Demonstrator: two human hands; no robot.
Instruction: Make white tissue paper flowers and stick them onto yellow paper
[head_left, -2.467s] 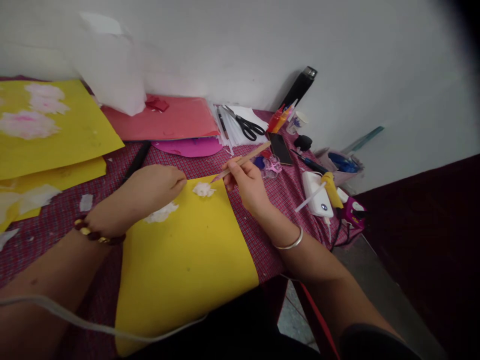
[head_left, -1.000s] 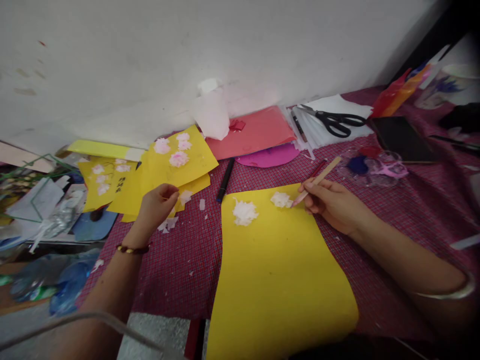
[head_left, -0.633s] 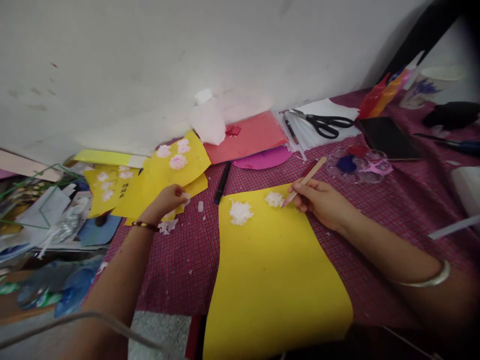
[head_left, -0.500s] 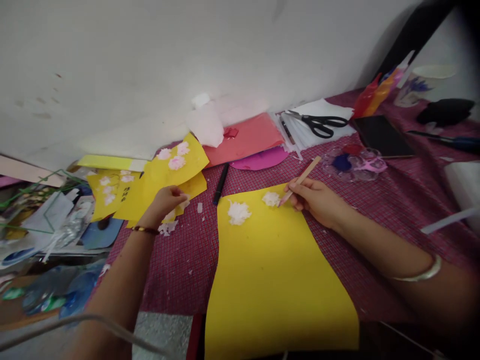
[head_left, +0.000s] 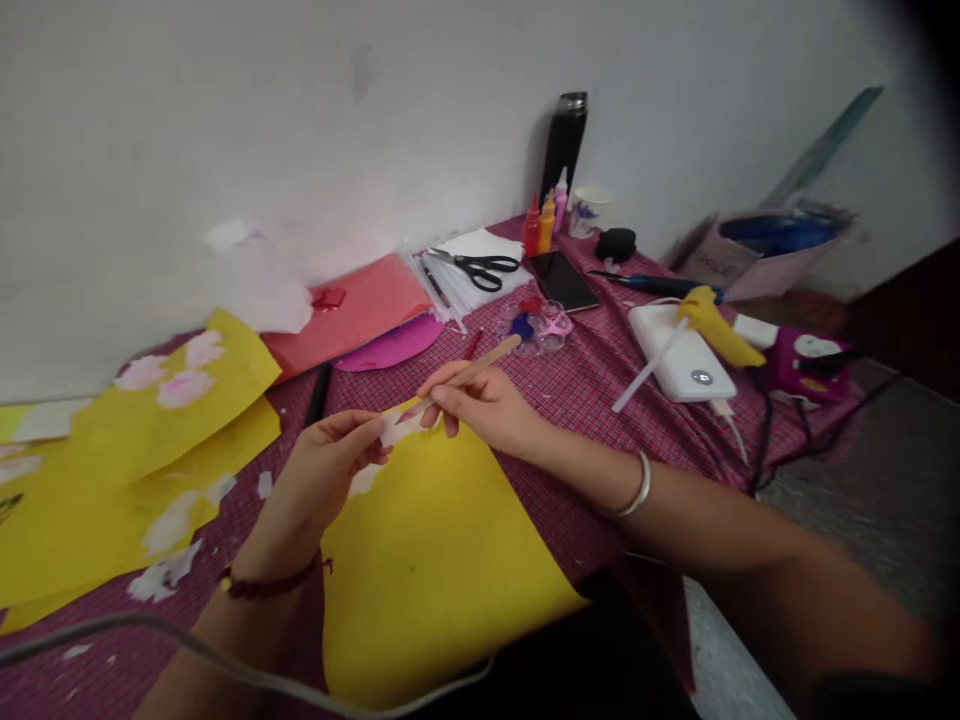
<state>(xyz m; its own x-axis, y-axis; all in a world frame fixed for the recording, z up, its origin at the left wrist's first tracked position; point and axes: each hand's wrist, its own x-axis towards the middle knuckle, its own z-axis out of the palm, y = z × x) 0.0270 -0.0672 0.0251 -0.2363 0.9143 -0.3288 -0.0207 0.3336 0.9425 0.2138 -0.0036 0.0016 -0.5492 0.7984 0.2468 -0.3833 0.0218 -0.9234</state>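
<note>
My left hand [head_left: 319,470] pinches a small piece of white paper [head_left: 391,430] between thumb and fingers. In my right hand [head_left: 487,405] is a flat wooden stick [head_left: 491,358], held like a pen. Its pink-stained lower end meets the paper piece; whether it presses on it I cannot tell. Both hands are above the upper part of a long yellow sheet [head_left: 435,570], whose lower end hangs toward me. A white crumpled paper patch [head_left: 365,478] shows on the sheet beside my left hand; the other patch is hidden by my hands.
Left lie yellow sheets with pinkish paper blossoms [head_left: 184,388] and white scraps [head_left: 165,575]. A black pen [head_left: 319,395], pink paper [head_left: 390,345], scissors [head_left: 480,268], a paint palette [head_left: 536,328] and phone [head_left: 562,280] lie behind. A white power bank [head_left: 682,355] is right; a cable [head_left: 187,650] crosses the foreground.
My left hand has come right from the yellow sheets with the white paper piece. The stick has left the white patch and meets that piece. The view has swung right.
</note>
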